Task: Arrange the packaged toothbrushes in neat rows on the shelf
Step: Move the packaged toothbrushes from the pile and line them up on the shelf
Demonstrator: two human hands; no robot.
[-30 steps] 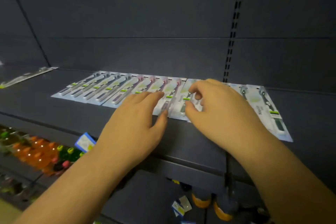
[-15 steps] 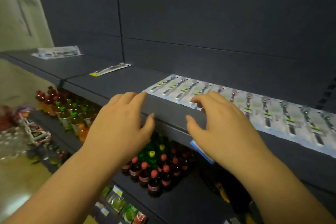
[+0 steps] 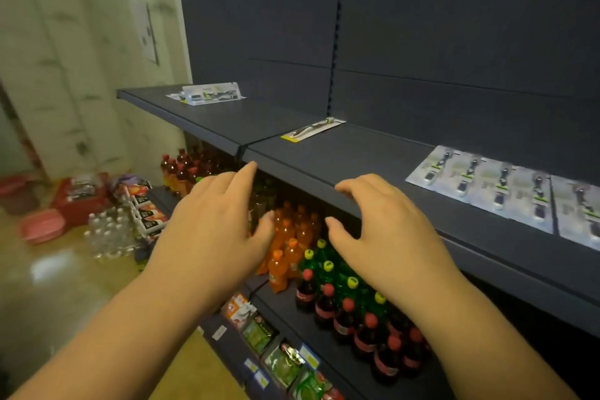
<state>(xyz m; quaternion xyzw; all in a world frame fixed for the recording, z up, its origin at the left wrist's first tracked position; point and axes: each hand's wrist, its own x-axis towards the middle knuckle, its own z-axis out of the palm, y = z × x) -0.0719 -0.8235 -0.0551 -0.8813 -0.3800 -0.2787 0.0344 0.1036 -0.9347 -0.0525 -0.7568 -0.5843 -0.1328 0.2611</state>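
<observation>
A row of packaged toothbrushes (image 3: pixel 506 187) lies side by side on the dark shelf (image 3: pixel 357 156) at the right. One single toothbrush pack (image 3: pixel 313 129) lies alone further left by the shelf's upright. A small pile of toothbrush packs (image 3: pixel 209 93) sits at the far left end of the shelf. My left hand (image 3: pixel 214 230) and my right hand (image 3: pixel 386 227) hover in front of the shelf's front edge, fingers spread and relaxed, holding nothing.
Below the shelf stand several bottles of orange, green and red drinks (image 3: pixel 311 269). Snack packets (image 3: pixel 276 354) line the lowest shelf. On the floor at the left are a pack of water bottles (image 3: pixel 110 234), a red crate (image 3: pixel 81 198) and pink basins (image 3: pixel 42 226).
My view has swung to the left. Both hands have left the toothbrush row and moved left along the shelf's front edge, empty.
</observation>
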